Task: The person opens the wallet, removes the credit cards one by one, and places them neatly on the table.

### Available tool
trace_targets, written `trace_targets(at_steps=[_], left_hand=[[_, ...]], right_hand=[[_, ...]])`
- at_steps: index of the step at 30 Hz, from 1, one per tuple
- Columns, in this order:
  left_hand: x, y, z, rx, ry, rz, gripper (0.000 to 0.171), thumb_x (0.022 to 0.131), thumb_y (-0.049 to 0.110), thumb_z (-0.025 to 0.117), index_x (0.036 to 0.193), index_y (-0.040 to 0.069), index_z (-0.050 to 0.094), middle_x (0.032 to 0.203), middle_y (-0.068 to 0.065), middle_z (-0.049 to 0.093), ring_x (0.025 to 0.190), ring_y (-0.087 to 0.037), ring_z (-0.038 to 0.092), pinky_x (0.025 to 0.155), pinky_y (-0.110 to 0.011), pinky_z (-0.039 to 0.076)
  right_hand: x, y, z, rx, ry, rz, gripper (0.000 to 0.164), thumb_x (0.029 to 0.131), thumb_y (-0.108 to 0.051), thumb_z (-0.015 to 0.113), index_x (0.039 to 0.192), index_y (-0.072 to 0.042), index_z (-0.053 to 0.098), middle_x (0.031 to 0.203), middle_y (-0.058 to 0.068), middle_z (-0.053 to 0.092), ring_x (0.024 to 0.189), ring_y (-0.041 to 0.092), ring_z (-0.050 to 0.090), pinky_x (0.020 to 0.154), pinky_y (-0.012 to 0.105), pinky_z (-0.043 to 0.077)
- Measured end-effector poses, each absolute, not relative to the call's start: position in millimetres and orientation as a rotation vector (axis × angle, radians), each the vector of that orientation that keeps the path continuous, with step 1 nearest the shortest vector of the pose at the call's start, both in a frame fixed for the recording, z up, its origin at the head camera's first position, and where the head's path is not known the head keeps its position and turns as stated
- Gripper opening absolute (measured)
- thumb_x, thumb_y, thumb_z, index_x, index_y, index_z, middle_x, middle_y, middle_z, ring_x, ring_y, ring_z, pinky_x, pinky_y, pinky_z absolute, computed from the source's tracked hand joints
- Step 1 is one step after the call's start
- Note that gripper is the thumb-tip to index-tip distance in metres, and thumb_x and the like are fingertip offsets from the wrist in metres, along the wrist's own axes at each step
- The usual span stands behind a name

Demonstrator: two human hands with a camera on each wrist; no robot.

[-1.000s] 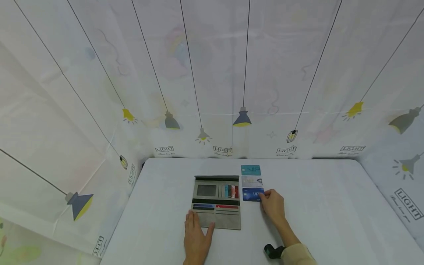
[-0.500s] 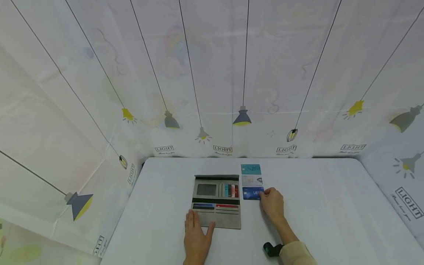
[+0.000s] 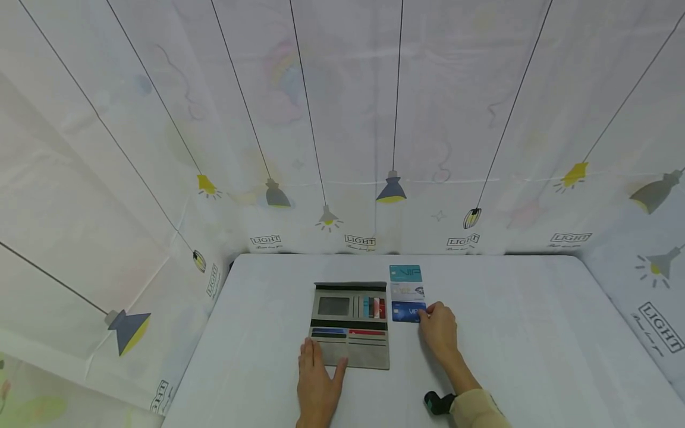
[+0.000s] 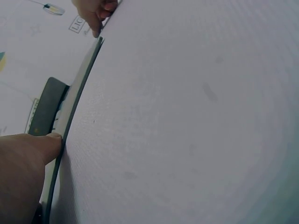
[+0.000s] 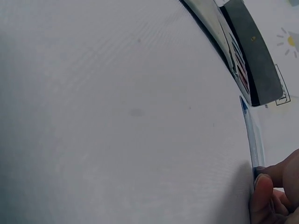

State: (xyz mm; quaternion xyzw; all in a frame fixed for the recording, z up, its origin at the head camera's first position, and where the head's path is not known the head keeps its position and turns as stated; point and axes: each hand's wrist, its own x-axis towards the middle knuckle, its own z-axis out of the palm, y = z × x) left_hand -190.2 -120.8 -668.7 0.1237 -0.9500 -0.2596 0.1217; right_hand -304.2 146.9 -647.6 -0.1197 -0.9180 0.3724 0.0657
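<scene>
A grey wallet (image 3: 369, 356) lies unfolded on the table, with cards in several of its slots. My left hand (image 3: 318, 383) rests on its lower left part, fingers straight and thumb spread along the front edge; the left wrist view shows that thumb (image 4: 52, 145) on the edge. To the wallet's right, three cards lie in a column: a teal VIP card (image 3: 405, 273), a silver card (image 3: 405, 291) and a blue VIP card (image 3: 405, 311). My right hand (image 3: 441, 333) pinches the blue card's right end with thumb and fingertips, also seen in the right wrist view.
The white table (image 3: 535, 333) stretches to both sides of the wallet and cards. A patterned curtain (image 3: 342, 119) with printed lamps stands behind the table's far edge. A black wrist camera (image 3: 440, 403) sits at the right sleeve.
Hardly anything differs. Both hands keep their places, on the wallet and at the blue card, and the view has shifted very slightly.
</scene>
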Motion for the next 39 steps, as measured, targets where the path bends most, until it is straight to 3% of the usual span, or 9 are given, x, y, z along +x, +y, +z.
trace_targets(at_steps=[8,23,39], left_hand=[[-189.0,-121.6,-669.3,0.343,-2.762,-0.753,0.089,0.085,0.052,0.074,0.143,-0.01,0.046,0.156,-0.026,0.04,0.146,-0.043,0.038,0.115,-0.057,0.037],[-189.5,-122.1,-671.7,0.329,-2.753,-0.748,0.089,0.086,0.053,0.073,0.143,-0.009,0.046,0.156,-0.026,0.04,0.146,-0.043,0.037,0.113,-0.058,0.039],[-189.1,-120.8,-671.9,0.344,-2.758,-0.723,0.09,0.086,0.052,0.074,0.145,-0.008,0.044,0.157,-0.025,0.039,0.146,-0.042,0.037,0.116,-0.057,0.037]], right_hand=[[-302.5,146.3,-647.2,-0.389,-2.797,1.122,0.023,0.096,-0.014,0.063,0.102,0.008,0.06,0.087,0.019,0.06,0.078,0.026,0.055,0.063,0.032,0.046],[-293.7,144.1,-650.1,-0.347,-2.697,1.182,0.027,0.104,-0.018,0.047,0.104,0.005,0.062,0.088,0.016,0.06,0.077,0.026,0.055,0.067,0.032,0.047],[-293.5,143.4,-653.8,-0.283,-2.679,1.143,0.025,0.102,-0.019,0.052,0.096,0.003,0.064,0.079,0.012,0.06,0.07,0.022,0.053,0.06,0.029,0.041]])
